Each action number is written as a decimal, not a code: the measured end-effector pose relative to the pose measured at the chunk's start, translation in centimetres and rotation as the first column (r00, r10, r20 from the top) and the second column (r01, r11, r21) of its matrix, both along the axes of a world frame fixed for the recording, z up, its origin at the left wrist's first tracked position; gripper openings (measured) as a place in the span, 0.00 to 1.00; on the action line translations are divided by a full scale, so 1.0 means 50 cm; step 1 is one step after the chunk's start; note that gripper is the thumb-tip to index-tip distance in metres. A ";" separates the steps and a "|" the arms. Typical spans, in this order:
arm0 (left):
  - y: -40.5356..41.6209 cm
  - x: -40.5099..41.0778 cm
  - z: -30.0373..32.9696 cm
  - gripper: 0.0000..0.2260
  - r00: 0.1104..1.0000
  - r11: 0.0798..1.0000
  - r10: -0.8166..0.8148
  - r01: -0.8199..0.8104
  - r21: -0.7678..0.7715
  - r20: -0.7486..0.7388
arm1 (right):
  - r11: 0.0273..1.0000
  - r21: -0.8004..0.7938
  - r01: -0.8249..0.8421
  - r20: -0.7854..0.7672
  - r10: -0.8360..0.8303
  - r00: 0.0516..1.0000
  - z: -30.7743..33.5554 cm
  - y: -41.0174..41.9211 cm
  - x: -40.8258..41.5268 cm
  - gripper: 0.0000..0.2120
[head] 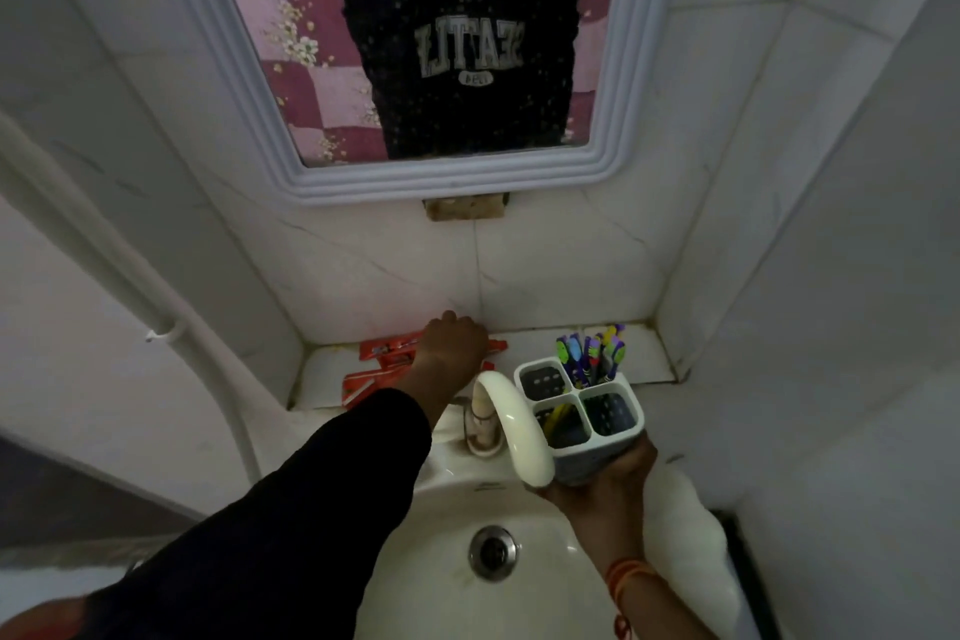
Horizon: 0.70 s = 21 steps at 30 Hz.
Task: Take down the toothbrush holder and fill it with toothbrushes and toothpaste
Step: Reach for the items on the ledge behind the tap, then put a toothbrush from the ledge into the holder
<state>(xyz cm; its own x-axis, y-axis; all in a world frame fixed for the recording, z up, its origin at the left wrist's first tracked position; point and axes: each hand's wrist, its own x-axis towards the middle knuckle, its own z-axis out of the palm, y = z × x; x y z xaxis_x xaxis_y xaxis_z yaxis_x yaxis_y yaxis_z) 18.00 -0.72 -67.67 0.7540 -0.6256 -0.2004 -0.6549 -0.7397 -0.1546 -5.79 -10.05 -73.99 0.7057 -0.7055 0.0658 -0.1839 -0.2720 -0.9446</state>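
Four-slot toothbrush holder (582, 418), cupped in the right hand (602, 489) over the sink (415, 566) (toothbrushes (592, 353) already in), waits as the left hand (454, 346) closes on toothpaste boxes (382, 364) at the ledge's (649, 353) back edge.

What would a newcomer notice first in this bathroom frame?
Probably the white four-compartment toothbrush holder, held by the right hand above the sink, with a bunch of colourful toothbrushes standing in its far right compartment. Next, the left hand reaching over the tap onto red toothpaste boxes lying on the tiled ledge. Above, a white-framed mirror reflects the person's dark sweatshirt.
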 end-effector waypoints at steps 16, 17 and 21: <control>-0.007 -0.096 0.247 0.06 0.966 0.737 -0.111 -0.076 -0.671 -0.232 | 0.890 0.453 -0.054 0.083 0.019 0.996 0.007 -0.026 -0.009 0.37; -0.012 -0.107 0.270 0.07 0.972 0.732 -0.117 -0.055 -0.679 -0.205 | 0.855 0.517 -0.044 0.098 -0.009 0.995 0.015 -0.024 -0.011 0.32; -0.037 -0.152 0.325 0.13 0.964 0.806 -0.185 0.037 -0.591 -0.192 | 0.754 0.657 -0.026 0.134 -0.083 0.988 0.019 -0.022 -0.010 0.20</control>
<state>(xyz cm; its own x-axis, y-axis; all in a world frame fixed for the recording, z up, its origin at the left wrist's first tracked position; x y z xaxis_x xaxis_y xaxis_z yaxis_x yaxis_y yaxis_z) 10.41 -2.56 -51.44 0.6506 -0.7564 0.0680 -0.6994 -0.5618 0.4418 -6.28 -11.16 -73.04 0.7050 -0.6330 -0.3198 -0.0278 0.4259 -0.9043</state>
